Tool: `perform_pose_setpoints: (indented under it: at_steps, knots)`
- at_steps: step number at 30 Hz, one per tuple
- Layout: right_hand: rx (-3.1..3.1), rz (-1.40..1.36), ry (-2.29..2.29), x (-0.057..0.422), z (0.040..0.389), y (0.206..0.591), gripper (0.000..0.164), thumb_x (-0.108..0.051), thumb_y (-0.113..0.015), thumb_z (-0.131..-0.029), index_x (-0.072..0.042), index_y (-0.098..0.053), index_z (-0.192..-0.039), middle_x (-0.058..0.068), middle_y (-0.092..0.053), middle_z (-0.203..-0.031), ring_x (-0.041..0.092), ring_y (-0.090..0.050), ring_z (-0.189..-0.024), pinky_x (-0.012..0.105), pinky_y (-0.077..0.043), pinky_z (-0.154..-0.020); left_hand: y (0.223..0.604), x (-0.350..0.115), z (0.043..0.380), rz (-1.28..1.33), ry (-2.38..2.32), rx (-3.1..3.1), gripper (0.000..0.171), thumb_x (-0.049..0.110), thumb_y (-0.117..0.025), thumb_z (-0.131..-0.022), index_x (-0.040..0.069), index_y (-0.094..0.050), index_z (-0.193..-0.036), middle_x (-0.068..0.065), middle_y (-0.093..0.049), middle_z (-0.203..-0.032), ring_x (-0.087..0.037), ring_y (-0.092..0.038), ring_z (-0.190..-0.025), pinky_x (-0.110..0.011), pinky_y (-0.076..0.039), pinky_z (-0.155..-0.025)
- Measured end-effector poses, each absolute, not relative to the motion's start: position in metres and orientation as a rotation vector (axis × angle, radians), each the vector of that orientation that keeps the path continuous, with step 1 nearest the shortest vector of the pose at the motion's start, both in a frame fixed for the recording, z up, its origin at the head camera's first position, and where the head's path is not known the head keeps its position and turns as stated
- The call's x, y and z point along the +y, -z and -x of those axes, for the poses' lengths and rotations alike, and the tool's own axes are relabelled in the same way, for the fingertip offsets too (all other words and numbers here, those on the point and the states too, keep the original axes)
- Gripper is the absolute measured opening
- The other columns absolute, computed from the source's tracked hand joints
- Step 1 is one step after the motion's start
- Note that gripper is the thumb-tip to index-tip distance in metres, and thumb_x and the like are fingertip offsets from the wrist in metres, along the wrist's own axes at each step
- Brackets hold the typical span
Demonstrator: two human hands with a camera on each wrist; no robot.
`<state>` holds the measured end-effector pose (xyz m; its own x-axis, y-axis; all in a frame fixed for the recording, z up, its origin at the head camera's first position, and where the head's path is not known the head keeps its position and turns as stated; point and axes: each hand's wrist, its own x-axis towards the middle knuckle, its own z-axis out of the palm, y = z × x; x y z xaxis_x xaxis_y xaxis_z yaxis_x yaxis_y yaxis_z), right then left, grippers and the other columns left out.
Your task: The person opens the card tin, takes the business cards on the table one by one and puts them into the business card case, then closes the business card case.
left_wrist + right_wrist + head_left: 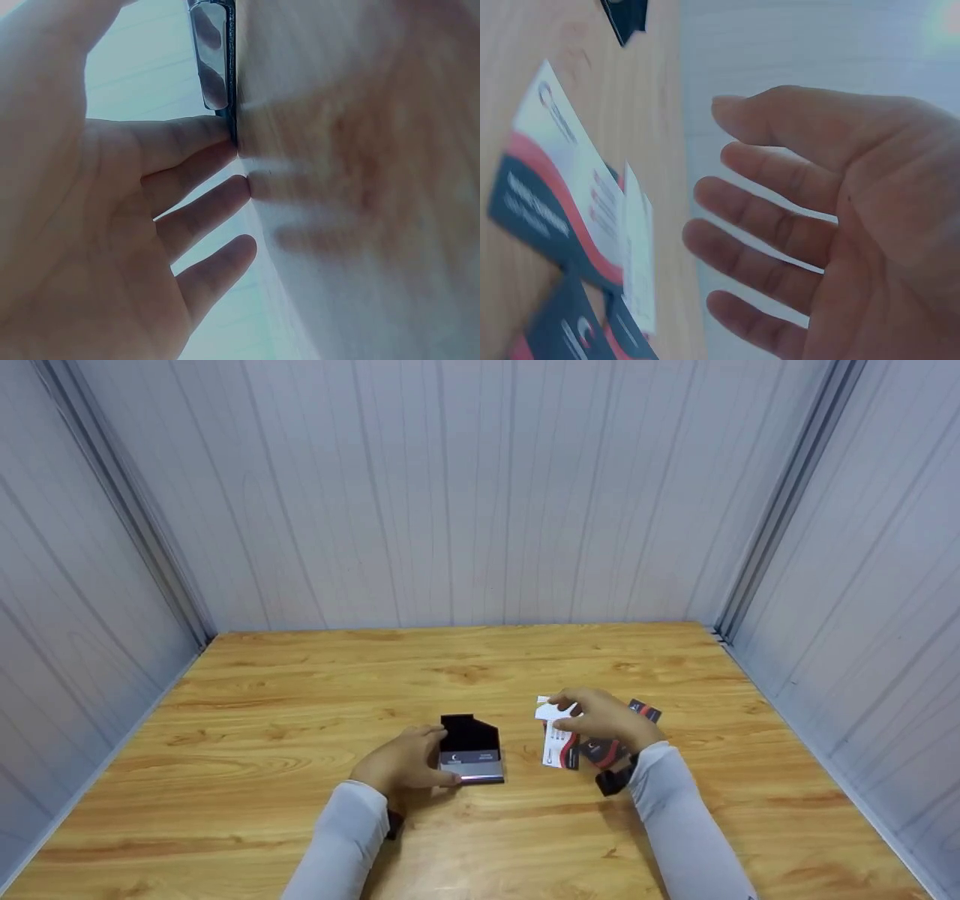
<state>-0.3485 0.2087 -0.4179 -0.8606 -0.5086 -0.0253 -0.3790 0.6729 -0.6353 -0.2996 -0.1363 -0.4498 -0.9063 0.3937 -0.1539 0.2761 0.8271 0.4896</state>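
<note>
A dark business card holder [470, 739] stands on the wooden table, with a silver front and a black back panel. The left hand [405, 757] holds it at its left side, thumb at the front edge and fingers at the side. In the left wrist view, that hand's fingertips [238, 187] meet the table beside the holder [212, 60]. Over the loose business cards [559, 744] to the right hovers the right hand [604, 716]. Its fingers are spread and loosely bent, with nothing between them in the right wrist view. One white card [637, 255] tilts up there.
Several dark cards with red bands [600, 751] lie partly under the right hand, and another [645, 710] sits beyond it. Ribbed white panels [480, 495] wall the table [262, 720] at the back and both sides. Each wrist wears a dark camera [615, 780].
</note>
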Motion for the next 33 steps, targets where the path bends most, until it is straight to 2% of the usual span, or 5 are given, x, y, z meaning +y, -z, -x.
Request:
perform_pose_setpoints:
  at_steps: [5,12,20,30,33]
  knots:
    - [2.669,0.623,1.007,0.222,0.347,0.412,0.048,-0.02,-0.069,-0.096,0.003,-0.057,-0.137,0.026,-0.059,-0.128,0.035,-0.064,-0.105,0.048,-0.055,-0.088,0.449,-0.137,0.299,-0.525,-0.686,2.758,0.095,0.05,-0.079,-0.083,0.004,-0.037,-0.155,-0.012,-0.034,-0.159,-0.033,-0.027,-0.146,-0.049,-0.028,-0.116]
    - [2.691,0.616,0.973,0.235,0.344,0.406,0.053,-0.025,-0.07,-0.096,0.004,-0.055,-0.138,0.027,-0.059,-0.128,0.039,-0.059,-0.116,0.052,-0.049,-0.095,0.447,-0.136,0.299,-0.508,-0.665,2.754,0.093,0.051,-0.078,-0.084,0.006,-0.037,-0.155,-0.01,-0.033,-0.159,-0.032,-0.026,-0.147,-0.049,-0.028,-0.116]
    - [2.696,0.41,0.888,0.247,0.341,0.409,0.059,-0.027,-0.078,-0.09,0.004,-0.056,-0.134,0.028,-0.059,-0.127,0.032,-0.063,-0.106,0.044,-0.055,-0.086,0.449,-0.136,0.299,-0.498,-0.681,2.751,0.093,0.049,-0.078,-0.084,0.007,-0.037,-0.156,-0.009,-0.033,-0.16,-0.031,-0.026,-0.147,-0.047,-0.027,-0.117]
    - [2.719,0.184,0.798,0.25,0.342,0.416,0.05,-0.019,-0.084,-0.083,0.002,-0.06,-0.121,0.013,-0.066,-0.107,0.024,-0.063,-0.094,0.04,-0.053,-0.085,0.449,-0.137,0.299,-0.502,-0.675,2.757,0.094,0.052,-0.078,-0.084,0.006,-0.037,-0.155,-0.011,-0.033,-0.16,-0.032,-0.027,-0.147,-0.048,-0.027,-0.116]
    - [2.705,0.138,0.827,0.251,0.342,0.419,0.054,-0.018,-0.086,-0.08,0.002,-0.059,-0.121,0.011,-0.066,-0.105,0.024,-0.064,-0.093,0.04,-0.053,-0.085,0.449,-0.137,0.299,-0.5,-0.677,2.76,0.094,0.052,-0.078,-0.084,0.006,-0.038,-0.155,-0.011,-0.033,-0.159,-0.033,-0.027,-0.147,-0.049,-0.028,-0.116]
